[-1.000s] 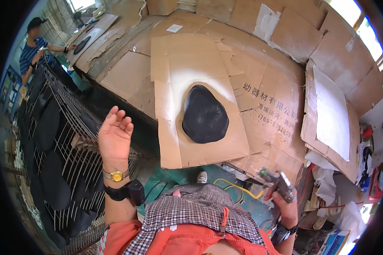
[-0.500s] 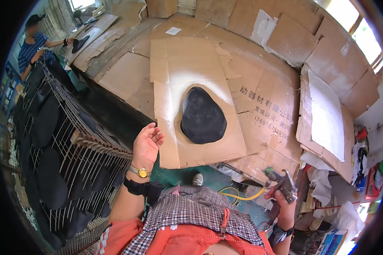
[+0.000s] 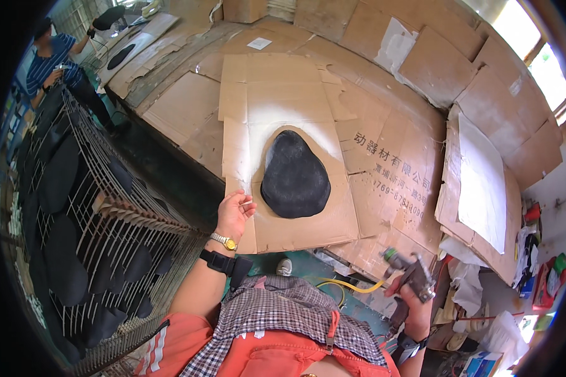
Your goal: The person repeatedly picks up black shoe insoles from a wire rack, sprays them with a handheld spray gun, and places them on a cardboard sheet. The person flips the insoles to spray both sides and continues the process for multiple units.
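Observation:
A black rounded teardrop-shaped pad (image 3: 295,176) lies flat on a brown cardboard sheet (image 3: 283,91), its narrower end pointing away from me. Over the sheet's near left edge is my left hand (image 3: 234,215), its fingers loosely bent and apart, with no held object visible. A gap separates these fingers from the pad. My right hand (image 3: 412,298) grips a metal spray gun (image 3: 415,273) at the lower right, off the table's near edge. A yellow hose (image 3: 352,287) runs leftward from near the gun. The finger on its trigger cannot be made out.
To my left stands a wire rack (image 3: 116,217) with several black pads (image 3: 67,267). Cardboard walls (image 3: 434,69) enclose the table's far and right sides; a white-faced panel (image 3: 481,182) leans at right. Far left, another person (image 3: 60,63) holds up a dark pad (image 3: 109,17).
My left hand has moved right and slightly nearer to me, reaching over the sheet's edge. The spray gun has shifted slightly left. The other person has raised a dark pad.

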A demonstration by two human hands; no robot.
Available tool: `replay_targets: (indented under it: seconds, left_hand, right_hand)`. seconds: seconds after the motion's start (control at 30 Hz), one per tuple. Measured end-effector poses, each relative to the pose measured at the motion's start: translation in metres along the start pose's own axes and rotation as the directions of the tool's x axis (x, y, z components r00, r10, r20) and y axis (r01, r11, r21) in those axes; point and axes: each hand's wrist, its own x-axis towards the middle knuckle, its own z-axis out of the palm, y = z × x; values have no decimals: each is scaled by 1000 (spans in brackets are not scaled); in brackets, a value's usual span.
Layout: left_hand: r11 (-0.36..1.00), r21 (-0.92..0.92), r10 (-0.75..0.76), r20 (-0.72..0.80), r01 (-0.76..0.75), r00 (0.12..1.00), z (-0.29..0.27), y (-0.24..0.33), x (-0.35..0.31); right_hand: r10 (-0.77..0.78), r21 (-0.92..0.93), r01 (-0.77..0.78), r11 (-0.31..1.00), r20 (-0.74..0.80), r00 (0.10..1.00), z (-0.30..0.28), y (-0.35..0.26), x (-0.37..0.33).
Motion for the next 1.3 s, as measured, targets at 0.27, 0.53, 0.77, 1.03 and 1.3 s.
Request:
replay_targets:
  seconds: [0.27, 0.53, 0.77, 1.03, 1.3]
  left_hand:
    - [951, 302, 117, -177, -59, 977, -7, -26, 44]
    - [726, 681, 263, -144, -98, 954, -5, -64, 100]
    - [692, 692, 474, -223, -204, 852, -13, -48, 103]
    - [131, 988, 408, 19, -79, 913, 26, -74, 96]
    - [36, 994, 523, 66, -99, 850, 47, -74, 99]
  right_hand:
    - [69, -61, -68, 996, 10, 998, -42, 10, 7]
    - [43, -42, -45, 998, -48, 998, -29, 6, 22]
    - [169, -29, -167, 985, 269, 948, -50, 6, 17]
    - [87, 29, -89, 996, 60, 994, -61, 2, 31]
    - [12, -49, -5, 999, 130, 992, -35, 27, 74]
